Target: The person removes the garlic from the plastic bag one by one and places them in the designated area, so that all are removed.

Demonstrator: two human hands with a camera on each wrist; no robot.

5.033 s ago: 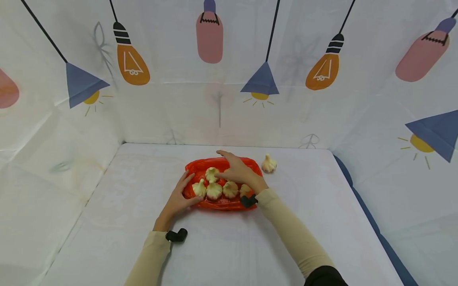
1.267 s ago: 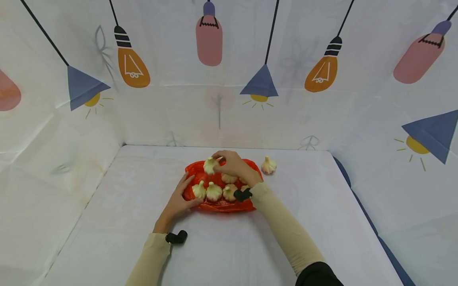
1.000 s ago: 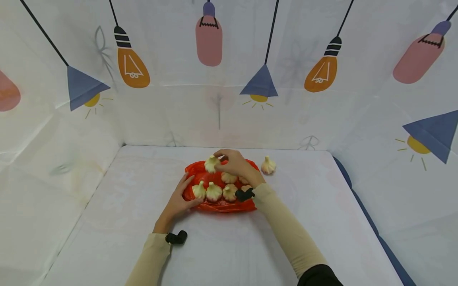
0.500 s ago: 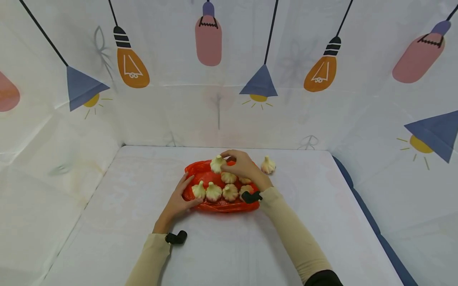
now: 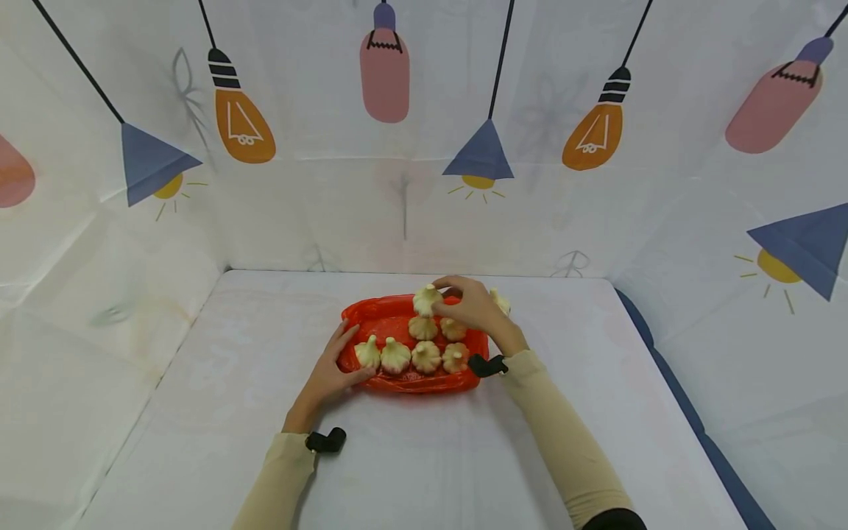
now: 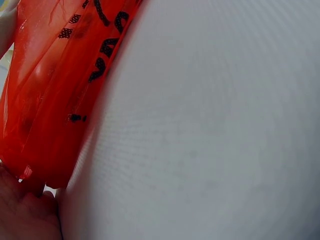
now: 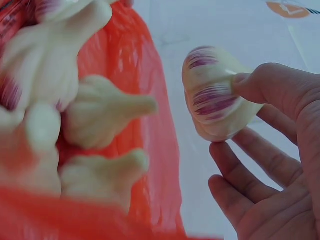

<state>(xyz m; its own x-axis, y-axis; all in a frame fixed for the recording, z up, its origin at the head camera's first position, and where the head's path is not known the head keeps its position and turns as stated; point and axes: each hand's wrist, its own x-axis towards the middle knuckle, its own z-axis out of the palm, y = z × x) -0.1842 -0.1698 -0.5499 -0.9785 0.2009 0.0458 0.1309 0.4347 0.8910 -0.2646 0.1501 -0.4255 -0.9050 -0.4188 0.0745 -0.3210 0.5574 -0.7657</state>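
Note:
A bulb of garlic point(image 5: 427, 300), white with purple streaks, is pinched between the thumb and fingertips of my right hand point(image 5: 472, 303) over the far right part of a shallow container point(image 5: 380, 308) wrapped in red plastic. The right wrist view shows this held garlic bulb point(image 7: 210, 95) outside the red rim, base toward the camera. Inside the container, several more garlic bulbs point(image 5: 395, 356) stand in a front row, with two behind them at right. My left hand point(image 5: 334, 366) spreads its fingers along the container's left edge, thumb at the near corner.
Another garlic bulb point(image 5: 500, 302) sits on the white table point(image 5: 397, 456) beyond the container's right end, partly hidden by my right hand. Black print point(image 6: 106, 47) marks the red plastic. A lamp-patterned sheet point(image 5: 311, 199) hangs behind the table.
My right hand has lifted a garlic bulb from the container's back left and carried it rightward along the far side, now partly covering the bulb outside. My left hand stays in place.

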